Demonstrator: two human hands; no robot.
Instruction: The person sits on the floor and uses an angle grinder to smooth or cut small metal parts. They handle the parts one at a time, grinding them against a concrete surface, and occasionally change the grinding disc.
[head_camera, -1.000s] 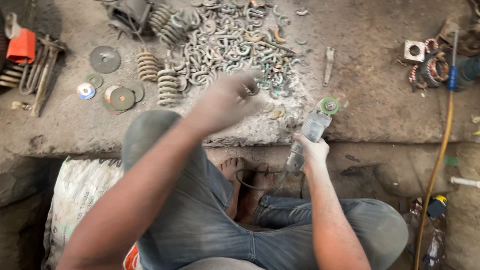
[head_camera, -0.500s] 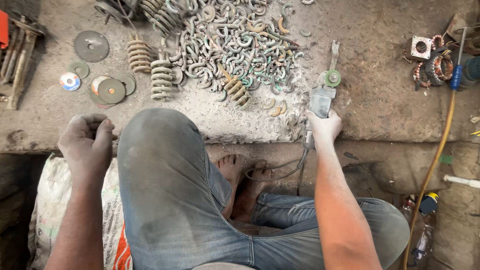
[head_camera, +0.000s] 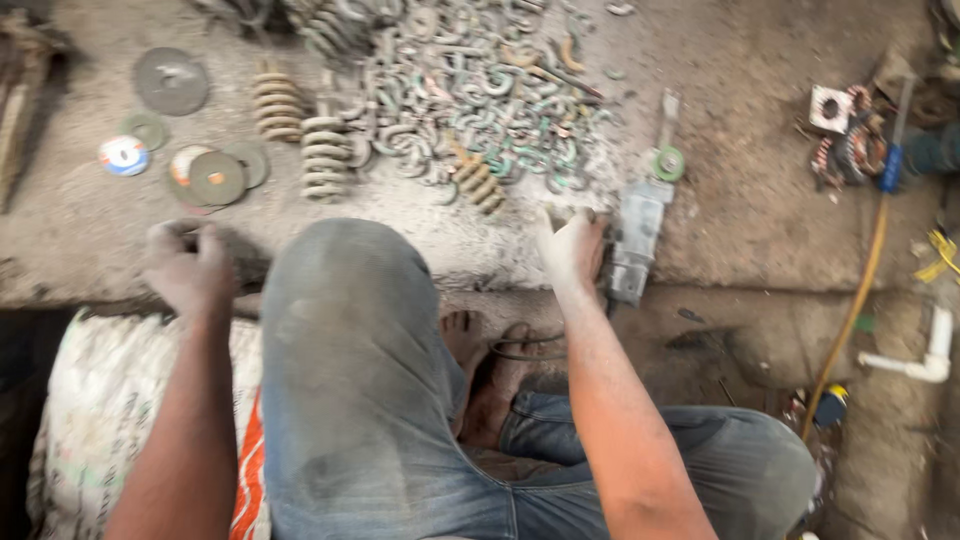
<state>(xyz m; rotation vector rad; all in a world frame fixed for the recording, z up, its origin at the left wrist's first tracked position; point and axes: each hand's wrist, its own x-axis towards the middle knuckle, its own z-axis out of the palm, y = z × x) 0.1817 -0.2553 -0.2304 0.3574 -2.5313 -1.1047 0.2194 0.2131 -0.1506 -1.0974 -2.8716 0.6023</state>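
Your right hand (head_camera: 572, 245) rests open-fingered on the ledge, just beside the grinder (head_camera: 636, 232), not gripping it. Your left hand (head_camera: 187, 265) is curled shut on the ledge, holding nothing visible. A careless nudge could tip the grinder off the edge onto your bare foot (head_camera: 462, 335).

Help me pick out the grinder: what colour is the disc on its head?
Green, on the grey angle grinder beside the right hand: its disc shows best in the head view.
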